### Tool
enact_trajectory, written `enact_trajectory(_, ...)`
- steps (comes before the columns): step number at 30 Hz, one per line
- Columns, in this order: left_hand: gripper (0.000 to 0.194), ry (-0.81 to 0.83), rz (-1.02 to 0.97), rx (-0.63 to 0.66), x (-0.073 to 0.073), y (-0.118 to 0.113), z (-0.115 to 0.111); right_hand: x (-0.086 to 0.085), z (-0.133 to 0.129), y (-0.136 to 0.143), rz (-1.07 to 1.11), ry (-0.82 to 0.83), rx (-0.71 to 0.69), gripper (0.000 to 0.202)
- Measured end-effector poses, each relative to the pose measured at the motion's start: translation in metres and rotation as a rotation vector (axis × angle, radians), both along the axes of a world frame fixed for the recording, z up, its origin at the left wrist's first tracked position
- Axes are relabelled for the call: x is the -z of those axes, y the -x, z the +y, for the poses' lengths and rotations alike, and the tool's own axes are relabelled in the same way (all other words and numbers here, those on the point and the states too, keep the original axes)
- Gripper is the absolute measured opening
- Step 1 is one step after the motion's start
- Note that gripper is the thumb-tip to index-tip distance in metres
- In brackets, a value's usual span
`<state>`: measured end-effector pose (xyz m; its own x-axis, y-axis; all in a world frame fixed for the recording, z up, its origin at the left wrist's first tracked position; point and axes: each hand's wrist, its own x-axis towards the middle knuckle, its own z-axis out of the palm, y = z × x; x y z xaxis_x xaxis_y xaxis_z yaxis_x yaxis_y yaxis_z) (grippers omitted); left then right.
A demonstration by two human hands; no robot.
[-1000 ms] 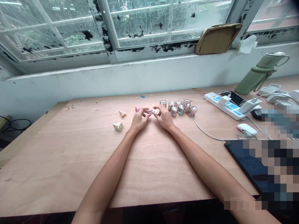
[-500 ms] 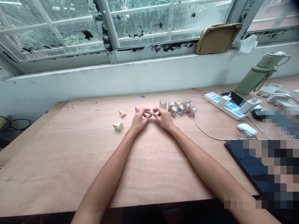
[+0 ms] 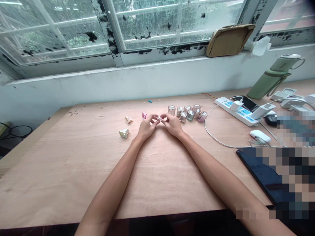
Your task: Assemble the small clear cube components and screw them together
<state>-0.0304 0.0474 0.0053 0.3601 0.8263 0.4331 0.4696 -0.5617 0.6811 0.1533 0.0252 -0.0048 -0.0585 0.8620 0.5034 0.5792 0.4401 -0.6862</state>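
My left hand (image 3: 147, 126) and my right hand (image 3: 174, 124) meet over the table, fingertips closed on a small pale, shiny piece (image 3: 159, 118). Fingers cover most of it, so its kind is unclear. Just beyond my left fingers lies a small pink item (image 3: 144, 115). Further left are a small peach-coloured piece (image 3: 128, 120) and a pale yellow piece (image 3: 124, 132), both angular. Close to my right hand stand several small clear faceted containers, among them a brownish one (image 3: 171, 109), a greenish one (image 3: 190, 115) and a pinkish one (image 3: 202, 116).
A white power strip (image 3: 237, 111) with chargers and a looping cable lies to the right. Beyond it stands a green flask (image 3: 268, 78). A white earbud case (image 3: 260, 136) and a dark tablet (image 3: 258, 177) are nearer. A small blue bit (image 3: 150, 101) lies near the wall.
Almost nothing differs. Both hands stay in the same place with the small piece between the fingertips; the view has shifted very slightly.
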Motion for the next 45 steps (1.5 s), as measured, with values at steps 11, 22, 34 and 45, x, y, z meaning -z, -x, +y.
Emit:
enact_trajectory(11, 0.023, -0.038, 0.041, -0.024, -0.0014, -0.0005, -0.0013, 0.0018, 0.0001, -0.0005, 0.031, -0.001, -0.009, 0.022)
enact_trajectory(22, 0.023, -0.023, 0.051, -0.046, -0.0023, -0.0019, -0.0021, 0.0004, -0.0006, 0.0001, 0.015, 0.020, 0.001, 0.017)
enact_trajectory(34, 0.023, -0.055, 0.035, -0.002, 0.0010, -0.0009, 0.0001, -0.0012, -0.0017, 0.0010, -0.015, 0.049, 0.027, 0.018)
enact_trajectory(45, 0.028, -0.001, -0.031, -0.004, 0.0014, 0.0001, 0.0026, 0.0028, 0.0007, 0.0014, -0.021, -0.017, 0.008, 0.043)
